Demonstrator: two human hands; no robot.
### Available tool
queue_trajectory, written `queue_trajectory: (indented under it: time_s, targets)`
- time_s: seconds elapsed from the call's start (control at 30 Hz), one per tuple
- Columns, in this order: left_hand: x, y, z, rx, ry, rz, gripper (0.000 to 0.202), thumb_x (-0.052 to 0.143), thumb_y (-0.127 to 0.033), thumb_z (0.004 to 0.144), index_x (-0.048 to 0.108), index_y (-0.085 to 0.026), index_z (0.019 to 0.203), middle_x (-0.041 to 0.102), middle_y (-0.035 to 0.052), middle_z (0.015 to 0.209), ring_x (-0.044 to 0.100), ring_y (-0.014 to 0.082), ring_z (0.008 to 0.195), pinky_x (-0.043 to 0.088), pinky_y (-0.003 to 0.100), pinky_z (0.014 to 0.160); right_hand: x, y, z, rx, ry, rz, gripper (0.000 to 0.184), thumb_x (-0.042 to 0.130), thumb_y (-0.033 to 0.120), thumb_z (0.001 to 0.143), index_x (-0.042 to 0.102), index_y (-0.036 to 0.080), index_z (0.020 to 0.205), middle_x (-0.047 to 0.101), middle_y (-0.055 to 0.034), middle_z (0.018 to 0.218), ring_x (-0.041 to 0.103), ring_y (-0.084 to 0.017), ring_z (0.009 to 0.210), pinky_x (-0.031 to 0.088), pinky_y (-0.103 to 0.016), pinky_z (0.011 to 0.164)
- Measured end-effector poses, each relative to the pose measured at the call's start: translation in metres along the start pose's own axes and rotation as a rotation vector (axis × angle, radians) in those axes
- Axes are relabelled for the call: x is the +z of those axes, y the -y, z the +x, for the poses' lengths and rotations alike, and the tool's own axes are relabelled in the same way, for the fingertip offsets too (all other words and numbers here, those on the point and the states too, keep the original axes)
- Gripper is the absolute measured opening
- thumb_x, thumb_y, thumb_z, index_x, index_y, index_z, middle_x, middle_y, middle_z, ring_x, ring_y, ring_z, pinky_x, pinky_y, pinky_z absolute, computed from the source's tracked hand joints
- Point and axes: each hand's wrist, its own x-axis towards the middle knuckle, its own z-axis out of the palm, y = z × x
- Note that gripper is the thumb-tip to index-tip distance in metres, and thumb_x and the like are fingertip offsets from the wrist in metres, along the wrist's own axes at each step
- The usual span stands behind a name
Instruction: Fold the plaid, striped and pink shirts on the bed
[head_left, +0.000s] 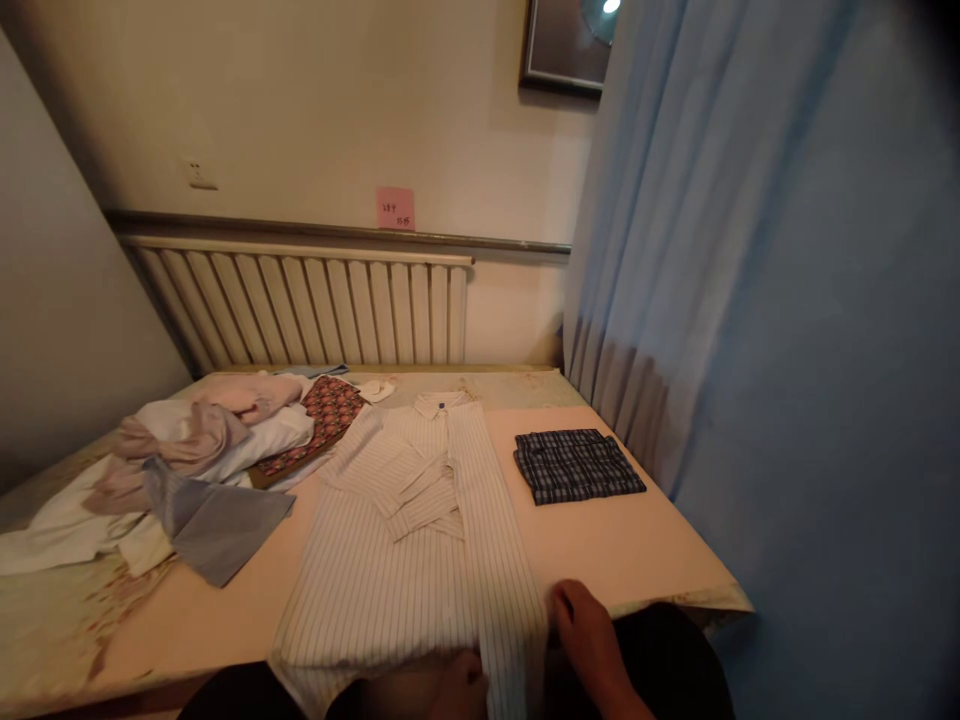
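Note:
A white shirt with thin dark stripes (pixel 375 590) lies on the bed, its collar toward the wall. One sleeve is folded across its middle, and its right side is turned inward in a long strip. The lower end hangs over the near edge of the bed. Down at that hem, in shadow, my left hand (pixel 457 685) is closed on the cloth. My right hand (pixel 589 635) is at the shirt's lower right edge, fingers curled together against the fabric; the fingertips are partly hidden.
Right of the shirt lies a folded dark checked garment (pixel 577 465). A heap of loose clothes (pixel 180 440) covers the left side, with a grey-blue cloth (pixel 225 520) in front. A radiator (pixel 322 305) stands behind the bed; a blue curtain (pixel 787 300) hangs at the right.

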Motion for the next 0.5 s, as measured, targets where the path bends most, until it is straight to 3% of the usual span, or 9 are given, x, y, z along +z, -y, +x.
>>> queue_trajectory:
  time_s: [0.1, 0.2, 0.27, 0.37, 0.5]
  targets:
    - [-0.008, -0.003, 0.003, 0.028, -0.125, 0.136, 0.019, 0.061, -0.028, 0.065, 0.043, -0.023, 0.060, 0.052, -0.0001, 0.066, 0.055, 0.0210, 0.080, 0.041, 0.031, 0.076, 0.007, 0.010, 0.042, -0.186, -0.070, -0.074, 0.032, 0.038, 0.028, 0.091, 0.067, 0.019, 0.101, 0.068, -0.0116, 0.104, 0.061, -0.023, 0.101, 0.045, -0.038, 0.094]
    - [-0.020, -0.013, 0.010, 0.064, -0.187, 0.130, 0.013, 0.057, -0.027, 0.071, 0.047, -0.022, 0.065, 0.054, -0.0006, 0.065, 0.056, 0.0177, 0.072, 0.042, 0.028, 0.069, 0.024, 0.005, 0.078, -0.378, 0.003, -0.181, 0.042, 0.038, 0.027, 0.092, 0.056, 0.014, 0.129, 0.055, -0.0124, 0.135, 0.046, -0.024, 0.129, 0.035, -0.043, 0.109]
    - [-0.032, -0.025, 0.017, 0.093, -0.225, 0.083, 0.010, 0.050, -0.025, 0.078, 0.047, -0.022, 0.068, 0.053, -0.0023, 0.062, 0.054, 0.0143, 0.061, 0.041, 0.025, 0.061, 0.036, -0.003, 0.092, -0.455, 0.083, -0.265, 0.047, 0.040, 0.029, 0.092, 0.048, 0.014, 0.137, 0.046, -0.0109, 0.145, 0.036, -0.025, 0.137, 0.031, -0.046, 0.113]
    - [-0.053, -0.051, 0.035, 0.168, -0.278, 0.072, 0.013, 0.043, -0.019, 0.082, 0.047, -0.021, 0.070, 0.053, -0.0034, 0.062, 0.056, 0.0117, 0.058, 0.041, 0.022, 0.059, 0.048, -0.012, 0.099, -0.472, 0.186, -0.386, 0.053, 0.047, 0.035, 0.090, 0.044, 0.019, 0.140, 0.039, -0.0076, 0.150, 0.027, -0.028, 0.142, 0.021, -0.051, 0.116]
    - [-0.085, -0.094, 0.072, 0.246, -0.419, 0.315, 0.015, 0.042, -0.020, 0.086, 0.053, -0.019, 0.076, 0.061, -0.0013, 0.070, 0.061, 0.0124, 0.068, 0.042, 0.022, 0.065, 0.051, -0.011, 0.098, -0.441, 0.249, -0.447, 0.055, 0.049, 0.036, 0.089, 0.041, 0.023, 0.143, 0.033, -0.0039, 0.154, 0.020, -0.026, 0.144, 0.015, -0.049, 0.118]
